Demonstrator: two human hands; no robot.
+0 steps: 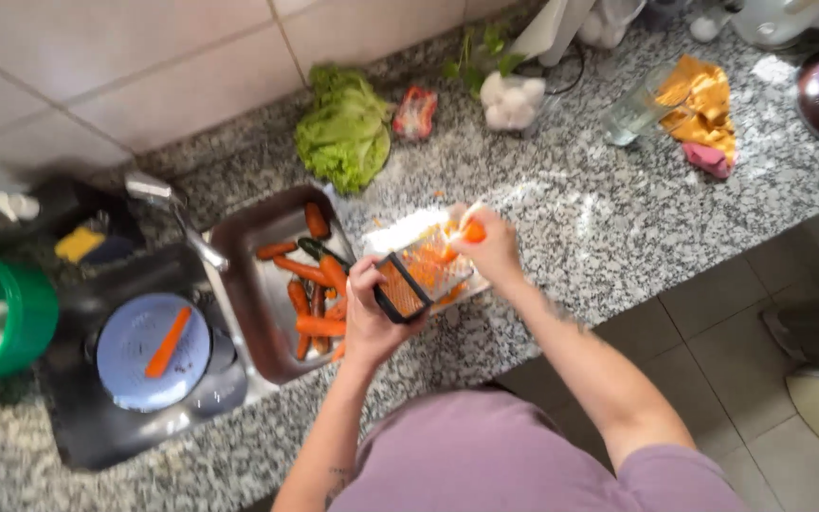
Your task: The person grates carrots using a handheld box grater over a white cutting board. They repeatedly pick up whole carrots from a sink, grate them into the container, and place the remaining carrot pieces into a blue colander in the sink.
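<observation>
The counter [618,218] is speckled, polished granite. At centre left, a dull metal tray [250,284] holds glossy wet carrots [315,303]; the grater [419,280] looks shiny metal with a black plastic rim.

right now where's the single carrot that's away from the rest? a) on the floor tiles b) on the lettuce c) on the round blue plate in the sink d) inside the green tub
c: one carrot lies alone across the round blue plate in the sink, apart from the batch in the metal tray beside it.
</observation>
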